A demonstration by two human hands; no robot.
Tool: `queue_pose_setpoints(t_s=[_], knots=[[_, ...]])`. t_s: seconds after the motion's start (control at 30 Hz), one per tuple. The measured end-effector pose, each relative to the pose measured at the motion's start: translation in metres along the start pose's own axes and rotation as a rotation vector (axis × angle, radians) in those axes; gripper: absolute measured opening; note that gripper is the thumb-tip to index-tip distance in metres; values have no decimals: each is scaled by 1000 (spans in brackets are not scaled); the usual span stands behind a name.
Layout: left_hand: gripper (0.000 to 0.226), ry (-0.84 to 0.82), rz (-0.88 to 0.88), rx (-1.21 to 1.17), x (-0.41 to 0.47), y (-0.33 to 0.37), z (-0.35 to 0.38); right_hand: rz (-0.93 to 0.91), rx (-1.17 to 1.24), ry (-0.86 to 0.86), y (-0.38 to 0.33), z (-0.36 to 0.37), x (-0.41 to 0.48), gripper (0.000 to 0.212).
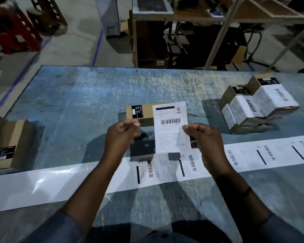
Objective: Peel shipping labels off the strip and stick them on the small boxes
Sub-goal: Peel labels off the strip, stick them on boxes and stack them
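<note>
over the table's middle, the right hand (pixel 203 135) pinches a peeled label (pixel 170 127) by its edge; the left hand (pixel 121 134) hovers beside it, fingers curled together, empty. far right, labelled boxes (pixel 258 106) sit stacked; two bare boxes (pixel 142 113) wait, labels remain on the strip (pixel 263 155). scuffed blue table (pixel 77 95), dim warehouse shelving (pixel 182 32) beyond.

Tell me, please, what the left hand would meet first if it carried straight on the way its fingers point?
Most likely the peeled label held by the right hand: the left hand points right towards its left edge. Depth is unclear, so it might pass in front.
</note>
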State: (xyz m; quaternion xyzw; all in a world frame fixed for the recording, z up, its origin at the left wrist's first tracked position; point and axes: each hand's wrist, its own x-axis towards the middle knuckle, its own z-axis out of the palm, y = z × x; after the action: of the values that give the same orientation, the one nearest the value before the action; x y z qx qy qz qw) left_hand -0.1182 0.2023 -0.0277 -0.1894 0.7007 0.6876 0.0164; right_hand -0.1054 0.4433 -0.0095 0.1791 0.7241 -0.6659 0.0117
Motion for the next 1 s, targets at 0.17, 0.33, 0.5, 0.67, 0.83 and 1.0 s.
queue_pose_setpoints(t_s=[0.17,0.33,0.5,0.67,0.83,1.0], knots=[[10,128,224,211,58,-2,14,76,37,-25,-7,16,60,9],[9,193,255,274,92,-11,24,148,43,-12,-8,43,92,7],[11,205,262,380,105,-21,24,216,24,5,-1,62,105,20],[14,203,270,439,109,-21,22,240,-13,25,7,66,113,25],[18,200,247,458,109,-21,21,253,-25,34,9,67,119,23],[16,192,246,464,106,-16,23,227,-52,45,9,69,120,21]])
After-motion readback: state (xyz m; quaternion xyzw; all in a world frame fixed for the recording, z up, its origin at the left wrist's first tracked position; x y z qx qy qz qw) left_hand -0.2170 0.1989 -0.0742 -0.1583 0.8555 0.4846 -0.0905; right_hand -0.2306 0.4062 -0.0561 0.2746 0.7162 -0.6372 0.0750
